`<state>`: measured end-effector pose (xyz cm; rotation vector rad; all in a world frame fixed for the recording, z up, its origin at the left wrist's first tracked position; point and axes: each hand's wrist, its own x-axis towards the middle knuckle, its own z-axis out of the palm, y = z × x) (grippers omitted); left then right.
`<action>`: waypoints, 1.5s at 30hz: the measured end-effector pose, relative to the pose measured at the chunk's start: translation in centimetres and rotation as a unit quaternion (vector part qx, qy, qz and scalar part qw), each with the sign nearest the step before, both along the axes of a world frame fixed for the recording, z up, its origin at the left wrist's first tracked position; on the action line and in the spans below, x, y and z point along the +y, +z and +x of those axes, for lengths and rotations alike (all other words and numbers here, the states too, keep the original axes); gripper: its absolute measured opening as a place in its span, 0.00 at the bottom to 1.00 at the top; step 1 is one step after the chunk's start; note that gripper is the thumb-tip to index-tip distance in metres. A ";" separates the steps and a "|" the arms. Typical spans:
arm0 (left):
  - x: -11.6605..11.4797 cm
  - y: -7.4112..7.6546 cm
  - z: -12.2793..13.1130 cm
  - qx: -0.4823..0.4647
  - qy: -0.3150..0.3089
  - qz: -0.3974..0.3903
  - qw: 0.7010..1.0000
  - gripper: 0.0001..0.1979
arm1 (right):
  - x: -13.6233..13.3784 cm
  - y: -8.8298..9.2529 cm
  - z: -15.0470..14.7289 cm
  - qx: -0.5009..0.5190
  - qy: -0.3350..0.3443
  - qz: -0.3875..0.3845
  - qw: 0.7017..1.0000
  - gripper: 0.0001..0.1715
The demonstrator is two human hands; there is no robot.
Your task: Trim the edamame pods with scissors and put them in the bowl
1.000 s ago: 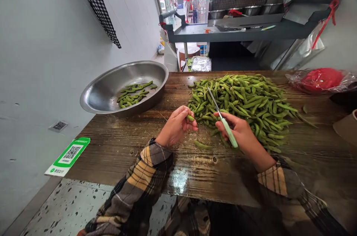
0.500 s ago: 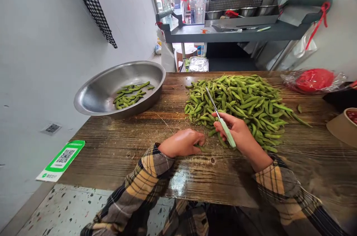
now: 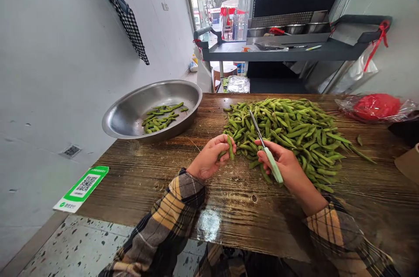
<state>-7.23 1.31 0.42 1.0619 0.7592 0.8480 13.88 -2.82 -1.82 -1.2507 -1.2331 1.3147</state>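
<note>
Between the thumb and fingers of my left hand (image 3: 212,155) is a green edamame pod (image 3: 230,147), held upright above the table. My right hand (image 3: 284,163) is wrapped round the pale green handle of a pair of scissors (image 3: 273,165), whose metal blades point up and away to the left. The blades look closed together. Just beyond both hands spreads a large heap of edamame pods (image 3: 294,128), and the scissor tips lie over its left part. At the left, a steel basin (image 3: 127,115) contains a small batch of pods (image 3: 160,120).
The wooden table (image 3: 157,185) carries a green payment-code card (image 3: 83,187) at its left edge. A red item in clear plastic (image 3: 376,106) lies at the right, near a brown paper bowl (image 3: 408,165). Behind stands a grey cart (image 3: 278,53) with metal bowls.
My left hand has risen from the table with a pod, its fingers now turned upward. My right hand keeps the scissors in nearly the same pose. The whole view has shifted slightly.
</note>
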 end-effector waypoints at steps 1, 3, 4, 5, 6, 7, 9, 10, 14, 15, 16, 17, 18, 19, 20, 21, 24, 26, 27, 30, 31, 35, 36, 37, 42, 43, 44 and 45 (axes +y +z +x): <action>0.1 -0.1 -0.1 -0.016 0.003 -0.015 1.000 0.09 | 0.0 0.0 0.0 0.001 0.000 0.001 1.000 0.34; 0.5 -0.2 -0.2 -0.034 0.018 -0.038 0.999 0.09 | -0.1 0.1 0.0 0.006 -0.001 0.003 1.000 0.33; 0.7 -0.4 -0.3 -0.035 0.034 -0.042 0.998 0.10 | -0.1 0.1 0.0 0.010 -0.001 0.004 1.000 0.33; 0.9 -0.5 -0.4 -0.029 0.056 -0.038 0.997 0.11 | -0.1 0.1 0.0 0.014 -0.001 0.003 1.000 0.33; 1.1 -0.7 -0.4 -0.018 0.082 -0.027 0.996 0.12 | -0.1 0.2 -0.1 0.018 0.000 0.003 1.000 0.33; 1.3 -1.0 -0.4 -0.001 0.107 -0.010 0.994 0.12 | -0.1 0.1 -0.1 0.021 0.000 0.004 1.000 0.33; 1.9 -1.6 -0.3 0.045 0.142 0.036 0.988 0.10 | -0.1 0.1 -0.2 0.018 0.003 0.009 1.000 0.32; 2.2 -2.0 -0.1 0.080 0.153 0.066 0.983 0.09 | -0.1 0.0 -0.2 0.013 0.006 0.013 1.000 0.32; 3.7 -3.3 0.8 0.286 0.182 0.249 0.907 0.08 | -0.1 -0.1 -0.3 -0.015 0.013 0.032 0.999 0.34; 3.9 -3.5 1.0 0.343 0.178 0.295 0.874 0.08 | -0.1 -0.1 -0.3 -0.019 0.013 0.034 0.999 0.35; 4.1 -3.7 1.3 0.396 0.166 0.329 0.841 0.08 | -0.1 -0.1 -0.3 -0.023 0.013 0.034 0.999 0.36; 4.1 -3.8 1.6 0.446 0.151 0.352 0.809 0.09 | -0.1 0.0 -0.3 -0.028 0.014 0.035 0.999 0.36; 4.1 -3.9 1.8 0.491 0.136 0.365 0.779 0.10 | -0.1 -0.1 -0.3 -0.035 0.014 0.035 0.999 0.37; 4.1 -3.9 1.9 0.530 0.124 0.371 0.752 0.11 | -0.1 -0.1 -0.3 -0.043 0.014 0.037 0.998 0.37; 4.0 -3.8 2.0 0.562 0.116 0.370 0.731 0.12 | 0.0 -0.1 -0.3 -0.052 0.013 0.040 0.998 0.37; 3.8 -3.8 1.9 0.584 0.112 0.366 0.715 0.12 | 0.0 -0.2 -0.3 -0.060 0.013 0.042 0.997 0.36; 3.6 -3.5 1.4 0.605 0.106 0.352 0.707 0.08 | 0.1 -0.4 -0.1 -0.070 0.014 0.051 0.996 0.35; 3.6 -3.4 0.6 0.577 0.110 0.342 0.734 0.03 | 0.2 -0.6 -0.1 -0.070 0.015 0.052 0.996 0.35; 3.6 -3.3 0.2 0.548 0.113 0.334 0.758 0.01 | 0.3 -0.8 0.0 -0.068 0.015 0.051 0.996 0.35; 3.4 -3.0 -0.8 0.423 0.096 0.285 0.855 0.06 | 0.5 -1.0 0.0 -0.069 0.018 0.049 0.996 0.35; 3.2 -2.8 -1.0 0.372 0.084 0.260 0.887 0.09 | 0.5 -1.0 0.0 -0.072 0.020 0.049 0.996 0.35; 2.3 -1.6 -0.9 0.190 0.073 0.153 0.967 0.16 | 0.3 -0.6 0.0 -0.098 0.021 0.058 0.993 0.33; 2.0 -1.4 -0.8 0.161 0.075 0.130 0.975 0.16 | 0.2 -0.5 0.0 -0.104 0.022 0.060 0.993 0.33; 1.8 -1.1 -0.6 0.140 0.074 0.110 0.981 0.16 | 0.1 -0.3 -0.1 -0.110 0.024 0.061 0.992 0.32; 1.0 -0.4 -0.1 0.091 0.061 0.076 0.991 0.17 | -0.3 0.3 -0.4 -0.149 0.056 0.069 0.985 0.33; 0.9 -0.4 0.0 0.091 0.065 0.078 0.991 0.17 | -0.4 0.4 -0.5 -0.158 0.064 0.071 0.983 0.33; 0.9 -0.3 0.0 0.092 0.068 0.080 0.990 0.17 | -0.4 0.4 -0.5 -0.166 0.073 0.072 0.981 0.33; 0.8 -0.3 0.1 0.095 0.071 0.084 0.989 0.17 | -0.5 0.5 -0.5 -0.172 0.082 0.072 0.979 0.34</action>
